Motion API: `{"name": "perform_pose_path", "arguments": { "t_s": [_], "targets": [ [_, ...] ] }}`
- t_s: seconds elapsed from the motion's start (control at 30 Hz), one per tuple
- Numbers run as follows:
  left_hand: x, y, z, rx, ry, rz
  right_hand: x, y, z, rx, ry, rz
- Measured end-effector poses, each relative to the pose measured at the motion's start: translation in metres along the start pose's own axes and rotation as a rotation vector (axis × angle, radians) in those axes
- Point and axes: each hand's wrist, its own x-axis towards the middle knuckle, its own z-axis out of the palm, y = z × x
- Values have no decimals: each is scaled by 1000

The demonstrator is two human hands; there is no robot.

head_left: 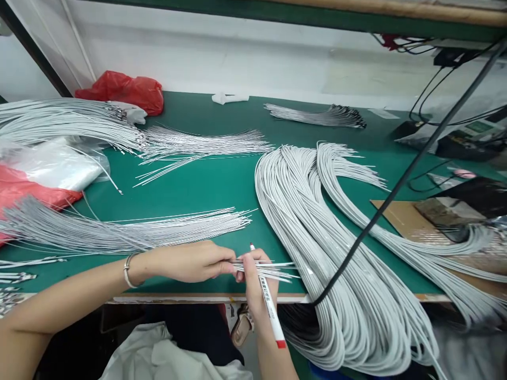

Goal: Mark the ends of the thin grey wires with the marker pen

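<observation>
My left hand [208, 261] is closed around a small bunch of thin white wires [279, 272], close above the front edge of the bench. Right beside it, my right hand [257, 274] pinches the same wires, whose loose ends fan out to the right. A white marker pen [270, 306] with a red end is also held in my right hand, slanting down along the wrist. Behind my left arm lies a wide bundle of thin grey-white wires [190, 229]. The fingertips of both hands are partly hidden by each other and the wires.
Thick bundles of grey cable [348, 274] hang over the bench edge at right, crossed by a black cord [370, 224]. More wires [206, 142] lie behind, near a red plastic bag [122, 89]. A cardboard sheet [396, 216] lies right, under a green shelf edge [277, 16].
</observation>
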Motion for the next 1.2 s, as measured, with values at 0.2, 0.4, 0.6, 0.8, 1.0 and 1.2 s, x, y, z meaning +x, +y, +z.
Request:
{"name": "perform_pose_path", "arguments": {
  "t_s": [0.2,0.4,0.6,0.8,1.0,1.2],
  "targets": [
    [8,8,-16,33,91,11,-10,-4,-37,-187,259,-160],
    [10,10,-20,101,104,8,-12,-10,-41,-472,259,-309],
    [24,14,-13,137,124,58,-14,-6,-21,-563,180,-388],
    [29,12,-8,140,175,96,-18,-12,-29,-554,283,-350],
    [32,14,-8,165,171,85,-13,-16,-39,-662,246,-419],
    [37,24,-9,172,154,96,-11,-15,-36,-689,197,-475]
  ]
}}
